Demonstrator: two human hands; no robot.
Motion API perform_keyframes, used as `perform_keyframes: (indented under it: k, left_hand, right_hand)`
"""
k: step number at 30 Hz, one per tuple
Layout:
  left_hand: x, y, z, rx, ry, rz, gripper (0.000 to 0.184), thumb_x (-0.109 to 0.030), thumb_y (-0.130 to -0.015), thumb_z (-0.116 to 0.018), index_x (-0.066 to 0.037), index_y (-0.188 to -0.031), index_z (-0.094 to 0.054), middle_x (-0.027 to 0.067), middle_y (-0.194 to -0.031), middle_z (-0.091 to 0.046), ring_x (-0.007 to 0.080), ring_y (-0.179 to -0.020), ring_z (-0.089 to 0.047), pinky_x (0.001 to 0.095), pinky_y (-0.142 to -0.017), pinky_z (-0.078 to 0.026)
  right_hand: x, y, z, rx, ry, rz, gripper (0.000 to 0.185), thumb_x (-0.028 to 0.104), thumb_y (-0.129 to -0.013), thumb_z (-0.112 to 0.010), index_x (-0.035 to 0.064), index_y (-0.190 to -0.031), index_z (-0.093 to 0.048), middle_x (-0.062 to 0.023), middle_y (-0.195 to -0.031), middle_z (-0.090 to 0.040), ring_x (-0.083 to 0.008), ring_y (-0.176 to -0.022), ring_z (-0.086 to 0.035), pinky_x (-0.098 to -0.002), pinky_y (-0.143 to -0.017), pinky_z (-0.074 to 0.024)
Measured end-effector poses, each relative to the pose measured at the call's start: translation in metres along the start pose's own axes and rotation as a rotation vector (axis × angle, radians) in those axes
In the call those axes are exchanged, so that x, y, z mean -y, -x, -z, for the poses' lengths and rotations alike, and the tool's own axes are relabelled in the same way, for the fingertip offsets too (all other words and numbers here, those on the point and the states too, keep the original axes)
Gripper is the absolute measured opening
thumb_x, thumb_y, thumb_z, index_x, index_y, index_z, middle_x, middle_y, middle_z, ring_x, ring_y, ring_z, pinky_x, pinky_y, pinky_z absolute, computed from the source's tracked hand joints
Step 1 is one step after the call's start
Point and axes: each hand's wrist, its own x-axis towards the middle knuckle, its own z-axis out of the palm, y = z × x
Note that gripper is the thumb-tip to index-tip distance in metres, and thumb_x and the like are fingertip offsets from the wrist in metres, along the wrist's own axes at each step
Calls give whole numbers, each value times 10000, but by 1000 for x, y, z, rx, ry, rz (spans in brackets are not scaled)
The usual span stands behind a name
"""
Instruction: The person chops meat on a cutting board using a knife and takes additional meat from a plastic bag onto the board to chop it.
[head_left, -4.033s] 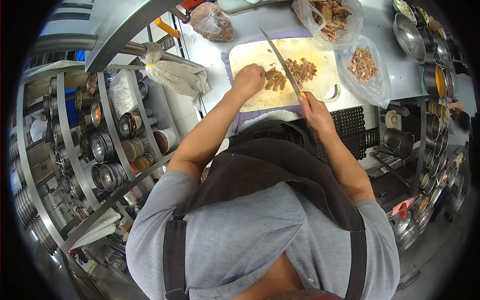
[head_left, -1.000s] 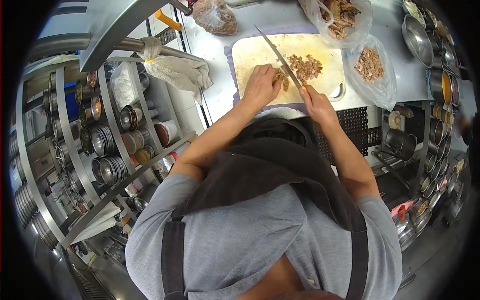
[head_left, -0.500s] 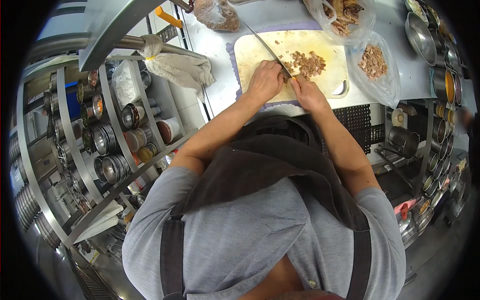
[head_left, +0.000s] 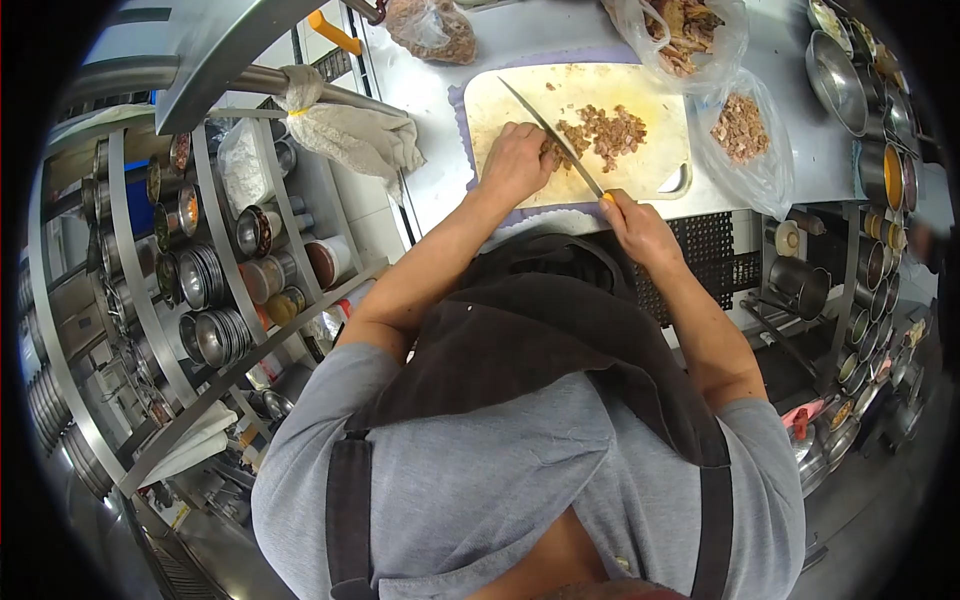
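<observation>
Hold the knife (head_left: 550,131) firmly, as seen with the right hand (head_left: 642,230): fingers clamped around the handle, blade slanting across the cutting board (head_left: 510,96), tip pointing away from the body. With the left hand (head_left: 514,163), steady the chopped meat (head_left: 614,136), lying on the board at both sides of the blade. Left fingers bent and close together, near the blade; pinching some pieces or only resting, cannot tell. For good cutting, tuck the fingertips inward, guide the blade by the knuckles and retreat in small, equal steps. Better also to gather the pieces mid-board, apart from the plastic bag (head_left: 762,186) on the counter (head_left: 425,100).
</observation>
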Motion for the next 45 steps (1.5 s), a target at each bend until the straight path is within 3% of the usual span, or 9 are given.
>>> perform_keyframes:
  k: [6, 11, 22, 25, 27, 33, 45]
  left_hand:
    - [5, -4, -7, 15, -9, -25, 142, -95, -787, -679, 3, -883, -643, 168, -917, -634, 361, -901, -573, 430, -823, -481]
    - [-4, 0, -4, -35, 14, -43, 144, -81, -778, -673, 11, -879, -628, 178, -906, -626, 370, -893, -573, 437, -816, -479]
    - [8, -17, 11, -27, 18, 62, 204, -35, -784, -600, -19, -974, -673, 167, -985, -658, 354, -972, -599, 426, -896, -485]
    - [-1, -20, 15, 54, 0, 68, 126, -68, -777, -626, -13, -880, -675, 160, -909, -655, 346, -912, -604, 428, -848, -501]
    - [-9, -15, 20, 241, -50, 86, 121, -113, -791, -650, -18, -859, -680, 155, -886, -654, 342, -896, -608, 430, -832, -503]
    - [1, -2, 6, 101, -22, 15, 146, -130, -785, -685, -25, -887, -687, 146, -898, -650, 332, -912, -604, 424, -835, -501]
    - [2, -6, 10, 101, 0, -19, 180, -107, -765, -699, -22, -923, -678, 139, -945, -646, 337, -948, -582, 415, -867, -485]
  right_hand:
    - [3, -38, -26, 28, 26, 5, 331, 333, -1019, -443, 19, -1031, -546, -295, -782, -640, -488, -788, -616, -563, -708, -469]
    - [17, -93, -41, -144, -19, 70, 360, 352, -1022, -428, 15, -1035, -554, -296, -800, -642, -486, -790, -619, -559, -716, -476]
    - [-4, -44, -14, -121, -113, -75, 361, 356, -1019, -453, 20, -1090, -564, -299, -811, -644, -490, -805, -618, -550, -705, -469]
    - [-6, -35, -8, -135, -142, -70, 343, 346, -1017, -464, 30, -1101, -566, -299, -806, -642, -491, -806, -617, -550, -692, -465]
    - [-1, -27, -2, -107, -138, -100, 325, 338, -1014, -473, 38, -1098, -567, -298, -791, -639, -492, -795, -616, -551, -681, -461]
    - [-3, -27, -22, -115, -132, -12, 325, 330, -1010, -482, 34, -1111, -568, -293, -774, -641, -488, -775, -619, -554, -673, -458]
    - [15, -18, -12, -151, -116, 17, 304, 304, -1006, -500, 41, -1137, -575, -275, -769, -646, -471, -760, -626, -529, -660, -472]
